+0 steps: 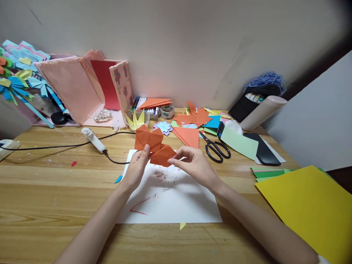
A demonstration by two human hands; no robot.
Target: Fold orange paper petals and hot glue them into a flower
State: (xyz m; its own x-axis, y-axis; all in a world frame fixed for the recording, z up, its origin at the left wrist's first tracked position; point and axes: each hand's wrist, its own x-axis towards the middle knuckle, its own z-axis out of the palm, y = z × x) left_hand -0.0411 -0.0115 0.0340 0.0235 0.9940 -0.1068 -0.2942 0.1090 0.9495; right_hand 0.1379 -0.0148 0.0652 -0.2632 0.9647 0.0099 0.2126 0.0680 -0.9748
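Both hands hold up a piece of folded orange paper (149, 138), shaped like several pointed petals, above a white sheet (176, 205) with red and dark marks. My left hand (136, 165) pinches its lower left part, thumb on top. With thumb and fingertips, my right hand (194, 163) grips the right tip of the lower orange petal (162, 156). Whether that petal is joined to the others I cannot tell. Black-handled scissors (217, 148) lie beyond my right hand. Folded orange triangles (188, 136) rest behind the held paper.
A glue gun (93, 140) with a black cable lies at left. Behind it stands a pink box (71, 88) beside paper flowers (22, 79). Paper scraps, tape (167, 111) and markers line the wall. At right are a phone (261, 148), a pale bottle (262, 113) and yellow paper (310, 205).
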